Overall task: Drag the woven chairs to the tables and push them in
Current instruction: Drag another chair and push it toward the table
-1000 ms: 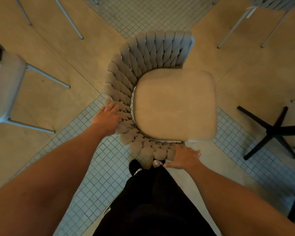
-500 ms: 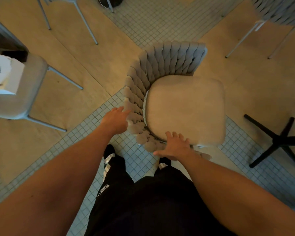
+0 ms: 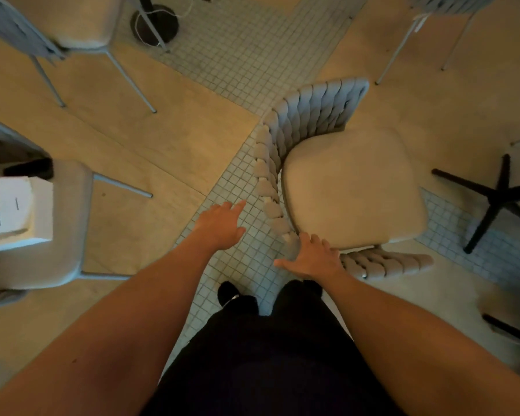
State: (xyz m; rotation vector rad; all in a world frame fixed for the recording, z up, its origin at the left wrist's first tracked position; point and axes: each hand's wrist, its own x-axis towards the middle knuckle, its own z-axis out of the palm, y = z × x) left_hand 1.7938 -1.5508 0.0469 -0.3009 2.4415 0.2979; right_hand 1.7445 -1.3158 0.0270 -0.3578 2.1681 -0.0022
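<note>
Head view, the only camera. Your right hand [image 3: 311,258] lies flat on the near corner of the woven chair [image 3: 336,181], fingers spread and straight, pressing where the wrapped back meets the seat cushion [image 3: 353,187]; no curl round the frame that I can see. Your left hand [image 3: 221,225] hangs above the small-tile floor strip [image 3: 240,55], fingers loosely extended, just beside the woven back but apart from it, holding nothing.

Risks from here, as judgement:
- One flat palm gives push but no steering. The chair may pivot about a leg instead of travelling straight.
- The black cross-shaped table base [image 3: 493,199] sits near the seat's right edge. A chair leg could catch on one of its arms, stopping the chair short of the table or jolting it.
- Chair legs are hidden under the seat, so you cannot judge their clearance from this angle.
- The floor changes from tile to smooth panels beneath the chair; a leg could snag at that seam.

The chair: curved back of thick grey plaited bands wrapping the left and far sides, with one arm section trailing out at the near right. Pale padded seat, rounded square, turned at an angle to you. It stands centre-right, straddling tile and panel floor, between your feet and the table base. Other chairs [image 3: 81,22] stand well apart at left.
</note>
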